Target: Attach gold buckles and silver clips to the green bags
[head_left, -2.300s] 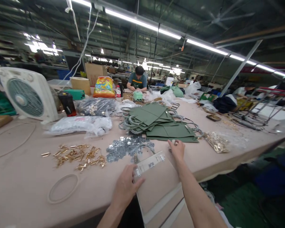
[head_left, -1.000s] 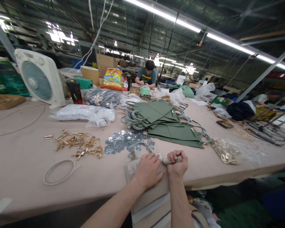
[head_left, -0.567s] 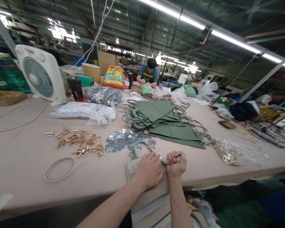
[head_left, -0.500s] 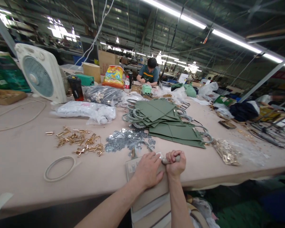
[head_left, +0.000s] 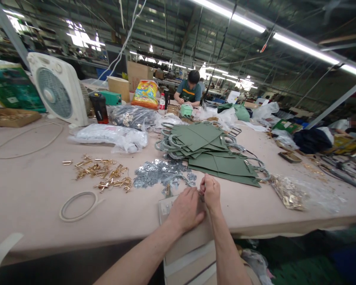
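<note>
My left hand [head_left: 184, 210] lies flat on a beige bag panel [head_left: 192, 242] at the table's front edge, its fingers stretched out. Pale strips cross the panel's lower part, which hangs towards me. My right hand [head_left: 211, 192] is closed in a fist by the panel's upper right edge, close to my left fingertips. A small dark bit shows at its fingers; the beige handle it gripped earlier is hidden now. Beyond the hands lie thin silver metal plates [head_left: 158, 173] and a gold clasp piece [head_left: 167, 189].
Gold fittings [head_left: 102, 172] and a tape roll [head_left: 78, 206] lie left. Green bag pieces with handles [head_left: 207, 146] are stacked ahead. A bag of metal parts [head_left: 290, 192] lies right. A white fan [head_left: 55, 89] stands at the back left. A person [head_left: 189, 92] sits across the table.
My right hand has turned and risen slightly up and left, and the beige handle is out of sight. My left hand stays flat on the panel. The view has shifted a little.
</note>
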The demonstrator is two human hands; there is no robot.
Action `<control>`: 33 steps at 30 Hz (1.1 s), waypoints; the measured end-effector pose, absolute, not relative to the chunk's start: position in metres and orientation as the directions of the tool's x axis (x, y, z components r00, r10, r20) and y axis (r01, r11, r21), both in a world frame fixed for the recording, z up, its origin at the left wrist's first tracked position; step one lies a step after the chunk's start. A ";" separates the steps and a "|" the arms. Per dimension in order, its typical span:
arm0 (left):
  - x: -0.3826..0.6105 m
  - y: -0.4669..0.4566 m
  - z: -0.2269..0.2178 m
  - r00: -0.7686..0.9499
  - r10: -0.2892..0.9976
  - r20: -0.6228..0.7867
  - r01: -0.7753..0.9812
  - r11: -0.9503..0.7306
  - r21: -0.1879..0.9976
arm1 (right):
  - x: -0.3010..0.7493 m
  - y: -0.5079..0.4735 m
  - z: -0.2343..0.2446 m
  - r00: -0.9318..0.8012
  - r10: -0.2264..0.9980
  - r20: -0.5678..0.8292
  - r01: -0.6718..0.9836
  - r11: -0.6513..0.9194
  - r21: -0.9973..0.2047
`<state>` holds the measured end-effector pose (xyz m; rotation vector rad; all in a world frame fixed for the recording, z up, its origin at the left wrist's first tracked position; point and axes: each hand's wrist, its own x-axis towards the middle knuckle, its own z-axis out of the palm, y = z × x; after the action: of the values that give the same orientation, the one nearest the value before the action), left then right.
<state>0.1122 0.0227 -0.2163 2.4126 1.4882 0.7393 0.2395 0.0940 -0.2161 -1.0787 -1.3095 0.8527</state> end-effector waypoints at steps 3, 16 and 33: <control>0.117 0.025 -0.212 0.296 0.924 0.242 0.828 -0.374 0.417 | 0.236 0.091 -0.214 0.109 0.954 0.280 0.057 0.275 -0.960; 0.120 0.025 -0.208 0.296 0.941 0.166 0.875 -0.337 0.348 | 0.253 0.107 -0.192 0.152 0.975 0.160 -0.403 0.209 -0.891; 0.123 0.027 -0.203 0.294 0.945 0.142 0.889 -0.325 0.324 | 0.243 0.095 -0.213 0.153 0.960 0.235 -0.251 0.268 -0.930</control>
<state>0.1235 0.0266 -0.2032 2.3737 1.7045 0.4591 0.2435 0.0950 -0.2132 -0.8815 -1.0355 1.0530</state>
